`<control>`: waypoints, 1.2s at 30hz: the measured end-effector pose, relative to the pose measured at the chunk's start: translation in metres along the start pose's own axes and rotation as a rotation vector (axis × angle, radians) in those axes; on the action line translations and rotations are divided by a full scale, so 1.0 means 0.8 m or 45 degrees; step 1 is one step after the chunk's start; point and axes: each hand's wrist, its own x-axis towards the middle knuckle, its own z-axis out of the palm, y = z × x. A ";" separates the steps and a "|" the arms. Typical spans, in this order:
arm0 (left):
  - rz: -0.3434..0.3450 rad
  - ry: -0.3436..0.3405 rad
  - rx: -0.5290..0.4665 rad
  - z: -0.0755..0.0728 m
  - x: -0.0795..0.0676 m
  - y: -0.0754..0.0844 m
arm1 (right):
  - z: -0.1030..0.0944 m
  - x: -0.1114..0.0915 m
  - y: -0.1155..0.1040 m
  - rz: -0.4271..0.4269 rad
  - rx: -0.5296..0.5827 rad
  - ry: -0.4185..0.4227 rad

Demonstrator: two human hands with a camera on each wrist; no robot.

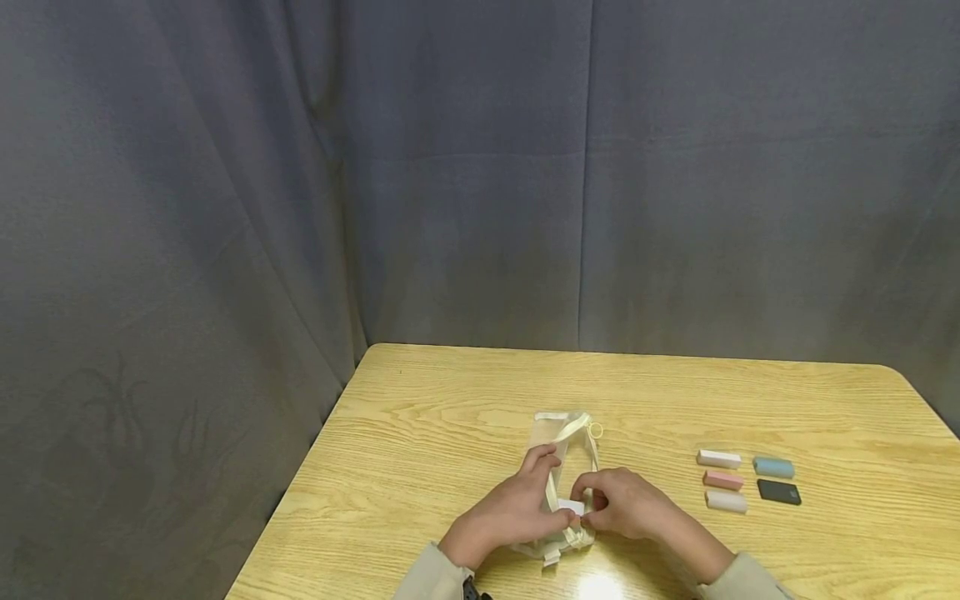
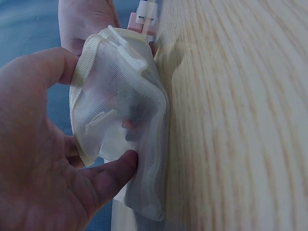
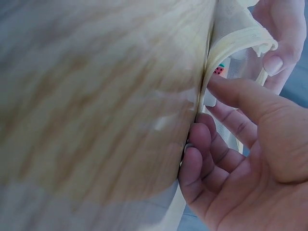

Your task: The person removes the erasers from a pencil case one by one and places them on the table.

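A see-through mesh bag [image 1: 545, 428] with a cream edge and a ring pull [image 1: 596, 431] lies on the table, its mouth spread. My left hand [image 1: 517, 504] holds it by the edge; in the left wrist view, the thumb [image 2: 113, 175] presses the mesh. My right hand [image 1: 630, 504] is at the mouth, with thumb and index finger pinching a small white block [image 1: 572, 506]. A strawberry print [image 3: 219, 69] shows beside that thumb in the right wrist view. Dark and orange shapes show blurred through the mesh in the left wrist view.
To the right lie a white block [image 1: 718, 458], a pink block [image 1: 723, 480], a pale grey block [image 1: 726, 501], a blue block [image 1: 773, 467] and a flat black block [image 1: 778, 492]. Grey curtains [image 1: 465, 183] hang behind and left of the wooden table [image 1: 390, 450].
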 end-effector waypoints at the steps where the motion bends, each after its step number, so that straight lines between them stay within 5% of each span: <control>1: -0.003 0.000 -0.004 0.000 0.000 0.000 | 0.000 0.000 0.000 0.001 0.000 0.002; 36: -0.034 -0.014 -0.099 -0.002 -0.001 -0.006 | -0.002 0.000 0.007 0.047 -0.054 0.086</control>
